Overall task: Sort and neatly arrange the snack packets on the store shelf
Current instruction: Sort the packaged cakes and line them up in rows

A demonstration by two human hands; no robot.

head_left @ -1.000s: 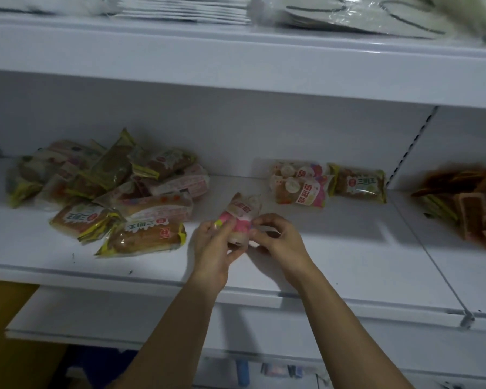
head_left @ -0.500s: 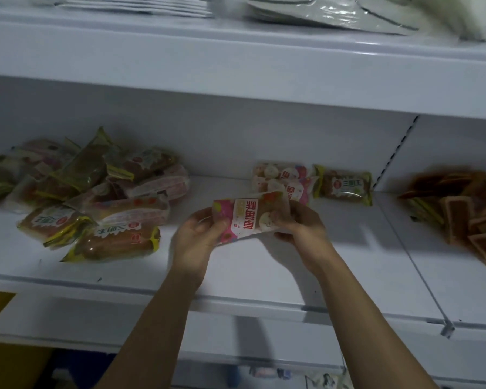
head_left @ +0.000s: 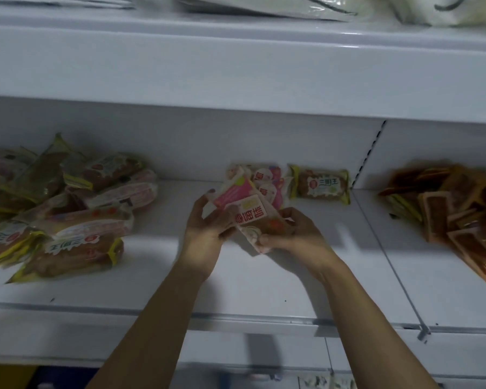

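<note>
I'm looking at a shop. White display shelves (head_left: 236,279) are holding heaps of wrapped snack packets (head_left: 68,209).

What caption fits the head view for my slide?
Both hands, left hand and right hand, hold a pink snack packet above the white shelf, between sorted piles.

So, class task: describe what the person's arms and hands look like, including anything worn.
Both forearms are bare to the frame's edge, with no sleeves, watch or gloves in view. The left hand and right hand show no rings; the left hand's fingernails look dark, though blur hides detail.
</note>
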